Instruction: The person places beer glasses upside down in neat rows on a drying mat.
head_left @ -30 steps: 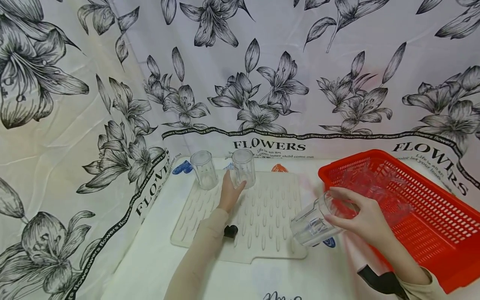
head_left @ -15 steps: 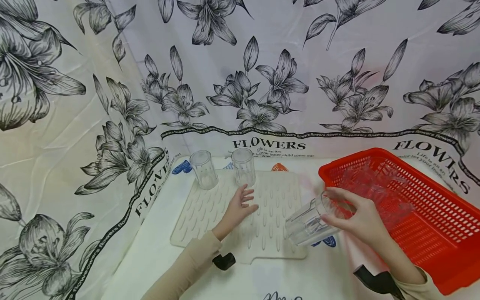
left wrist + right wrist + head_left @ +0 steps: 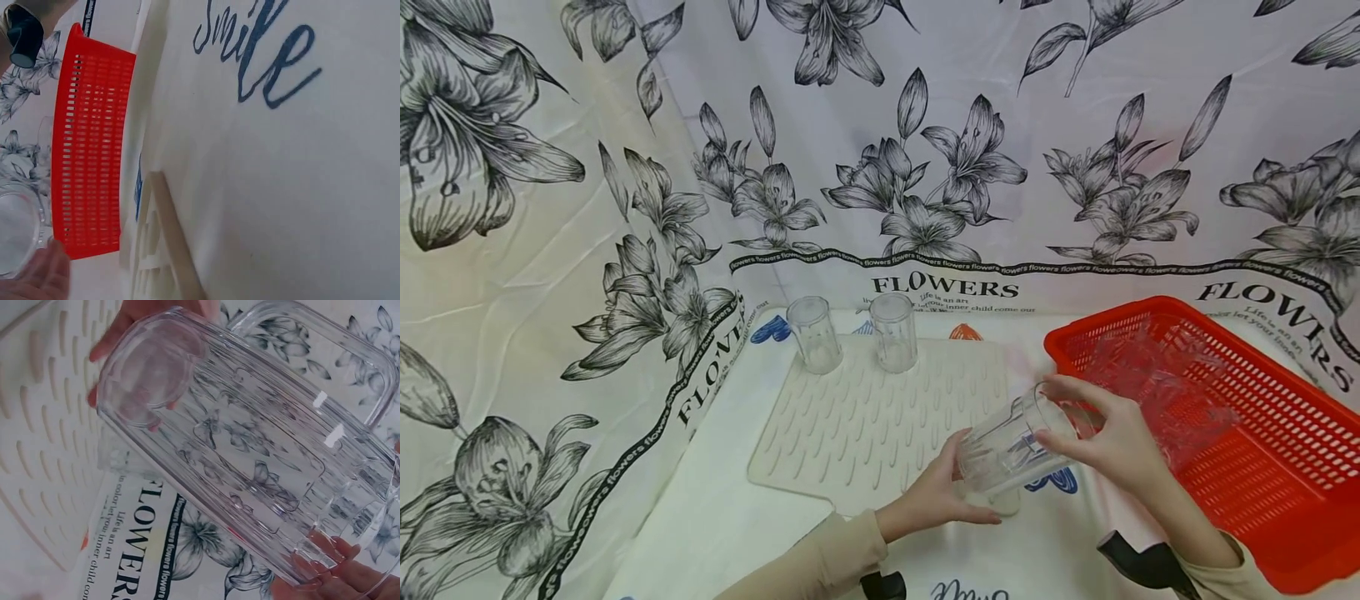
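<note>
A clear ribbed mug (image 3: 1011,450) is held tilted above the right front corner of the cream ridged mat (image 3: 820,450). My right hand (image 3: 1112,433) grips its rim end, thumb and fingers on opposite sides. At the base is my left hand (image 3: 936,492), fingers overlapping the bottom edge and thumb stretched out apart. The right wrist view shows a looped handle (image 3: 381,369) on the mug's side. In the left wrist view, left fingers (image 3: 47,272) appear beside the mug's round base (image 3: 15,231). Two more clear cups, one left (image 3: 816,337) and one right (image 3: 895,333), stand upright on the mat's back edge.
A red perforated basket (image 3: 1285,517) stands on the right, with clear plastic-looking items (image 3: 1157,379) inside. The white cloth (image 3: 700,533) under the mat is printed with lettering and coloured shapes. A flower-printed curtain (image 3: 955,208) closes off the back and left.
My left hand has let go of the right-hand cup on the mat and come forward and right to the held mug's base. My right hand has kept its hold, nearly still.
</note>
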Demonstrator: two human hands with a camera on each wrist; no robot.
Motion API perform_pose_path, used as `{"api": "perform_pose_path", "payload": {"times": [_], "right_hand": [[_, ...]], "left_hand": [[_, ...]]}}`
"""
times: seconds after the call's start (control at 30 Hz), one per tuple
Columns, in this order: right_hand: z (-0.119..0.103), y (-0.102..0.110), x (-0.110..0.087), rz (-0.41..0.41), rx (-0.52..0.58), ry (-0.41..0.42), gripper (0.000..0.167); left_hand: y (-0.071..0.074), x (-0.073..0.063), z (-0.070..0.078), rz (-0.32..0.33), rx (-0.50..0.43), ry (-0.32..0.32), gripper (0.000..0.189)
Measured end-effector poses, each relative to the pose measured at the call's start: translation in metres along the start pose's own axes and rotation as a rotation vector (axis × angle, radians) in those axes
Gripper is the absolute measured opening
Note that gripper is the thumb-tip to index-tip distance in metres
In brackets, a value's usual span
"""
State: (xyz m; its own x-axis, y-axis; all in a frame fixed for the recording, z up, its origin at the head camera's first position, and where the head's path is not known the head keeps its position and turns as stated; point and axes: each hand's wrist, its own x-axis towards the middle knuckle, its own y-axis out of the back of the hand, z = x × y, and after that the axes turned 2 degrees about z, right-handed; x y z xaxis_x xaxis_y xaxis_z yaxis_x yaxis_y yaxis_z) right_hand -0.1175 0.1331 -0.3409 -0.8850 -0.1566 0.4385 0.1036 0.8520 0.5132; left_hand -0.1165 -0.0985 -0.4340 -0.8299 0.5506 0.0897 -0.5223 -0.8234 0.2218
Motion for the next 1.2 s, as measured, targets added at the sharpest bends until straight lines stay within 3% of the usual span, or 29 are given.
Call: {"api": "perform_pose_path", "payload": {"times": [0.2,0.57,0.7,0.93,1.2], "right_hand": [[0.001,-0.001,-0.002,0.026,0.049,0.036,0.052],[0.006,-0.002,-0.009,-0.044,0.144,-0.025,0.054],[0.012,-0.001,-0.013,-0.073,0.161,-0.043,0.057],[0.023,0.001,-0.022,-0.128,0.243,-0.084,0.06],[0.033,-0.007,-0.026,-0.22,0.245,-0.181,0.065]], "left_hand": [[-0.002,0.002,-0.003,0.077,-0.131,-0.049,0.077],[0.009,-0.004,-0.005,0.066,-0.113,-0.048,0.074],[0.022,-0.006,0.002,0.039,-0.16,-0.061,0.073],[0.042,-0.001,0.016,0.019,-0.221,-0.149,0.073],[0.048,0.0,0.026,0.08,-0.32,-0.146,0.077]]}}
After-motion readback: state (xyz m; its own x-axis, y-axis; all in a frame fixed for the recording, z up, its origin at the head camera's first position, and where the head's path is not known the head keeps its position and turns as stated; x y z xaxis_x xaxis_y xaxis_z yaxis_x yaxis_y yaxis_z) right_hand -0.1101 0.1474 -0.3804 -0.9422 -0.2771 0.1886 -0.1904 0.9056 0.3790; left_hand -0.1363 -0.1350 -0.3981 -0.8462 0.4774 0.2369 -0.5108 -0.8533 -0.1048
